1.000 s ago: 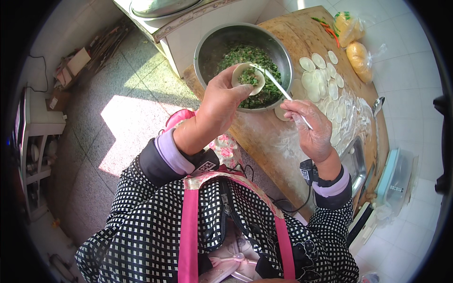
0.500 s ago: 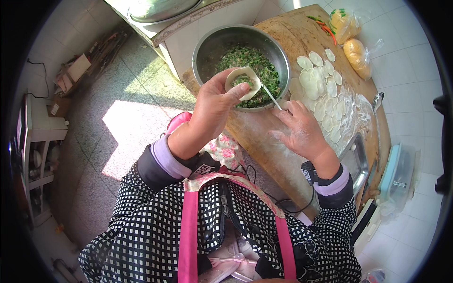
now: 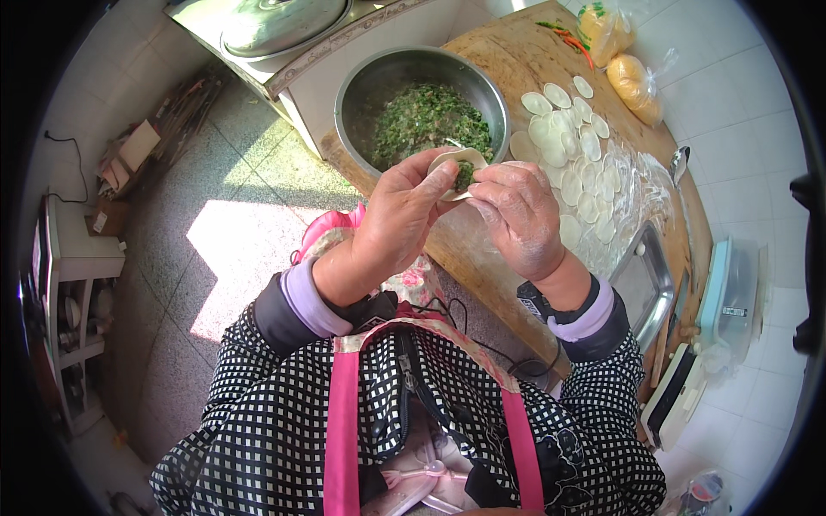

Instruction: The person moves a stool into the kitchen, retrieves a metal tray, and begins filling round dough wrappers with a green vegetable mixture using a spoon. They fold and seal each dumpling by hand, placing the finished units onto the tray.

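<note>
Between my two hands is a round, pale dumpling wrapper [image 3: 449, 160] with green chopped filling [image 3: 465, 175] on it. My left hand [image 3: 397, 204] closes on its left side, thumb on top. Opposite, the fingers of my right hand [image 3: 519, 215], dusted with flour, pinch the right edge. Just beyond them stands a metal bowl [image 3: 351, 125] of chopped green filling [image 3: 430, 120]. A small pale end of a utensil shows in the bowl near the wrapper; most of it is hidden.
Many round wrappers [image 3: 551, 138] lie overlapping on the floured wooden board [image 3: 508, 60]. Crumpled plastic film [image 3: 645, 189], a metal tray [image 3: 645, 284] and red and green peppers [image 3: 572, 41] are also there. Bagged yellow food [image 3: 635, 86] sits along the right edge.
My right hand has let go of the white-handled utensil and moved left to the wrapper, taking its edge. The wrapper is now held by both hands, slightly lower and further right.
</note>
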The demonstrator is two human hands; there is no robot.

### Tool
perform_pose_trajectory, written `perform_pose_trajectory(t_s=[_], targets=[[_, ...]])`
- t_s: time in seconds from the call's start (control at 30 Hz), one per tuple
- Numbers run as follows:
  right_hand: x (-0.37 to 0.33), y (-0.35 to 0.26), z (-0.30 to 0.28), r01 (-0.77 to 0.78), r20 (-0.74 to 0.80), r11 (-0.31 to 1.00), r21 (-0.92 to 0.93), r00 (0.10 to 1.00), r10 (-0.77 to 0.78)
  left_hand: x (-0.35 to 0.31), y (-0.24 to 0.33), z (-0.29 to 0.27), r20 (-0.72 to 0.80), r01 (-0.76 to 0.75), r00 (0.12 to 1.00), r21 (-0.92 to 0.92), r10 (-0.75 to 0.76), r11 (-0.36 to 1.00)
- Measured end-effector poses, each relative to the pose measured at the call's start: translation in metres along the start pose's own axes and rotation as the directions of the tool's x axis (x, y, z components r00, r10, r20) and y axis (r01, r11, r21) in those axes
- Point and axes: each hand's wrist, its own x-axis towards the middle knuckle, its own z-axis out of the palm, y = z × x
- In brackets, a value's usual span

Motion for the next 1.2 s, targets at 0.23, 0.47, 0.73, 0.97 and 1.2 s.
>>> perform_pose_trajectory(t_s=[0.23, 0.47, 0.73, 0.97, 1.2], targets=[[0.0037, -0.0042, 0.0030, -0.109, -0.033, 0.988, 0.106, 0.993, 0.113, -0.0018, -0.0009, 0.0035, -0.058, -0.029, 0.998, 0.098, 0.035, 0.995], [0.0052, -0.0082, 0.0038, -0.157, -0.046, 0.982, 0.102, 0.986, 0.162, -0.0033, -0.0025, 0.0010, -0.079, -0.072, 0.992, 0.238, 0.094, 0.968], [0.0054, -0.0085, 0.0002, -0.322, 0.013, 0.915, 0.242, 0.944, 0.329, -0.0054, -0.0038, -0.0008, -0.044, -0.069, 0.996, 0.263, 0.083, 0.962], [0.0031, -0.0034, 0.0013, -0.366, 0.049, 0.864, 0.346, 0.927, 0.372, -0.0056, -0.0050, -0.0027, 0.003, -0.076, 0.997, 0.299, 0.079, 0.951], [0.0000, 0.0003, -0.0035, -0.444, 0.123, 0.819, 0.364, 0.895, 0.430, -0.0064, -0.0019, 0.0002, -0.026, -0.092, 0.995, 0.222, 0.100, 0.971]])
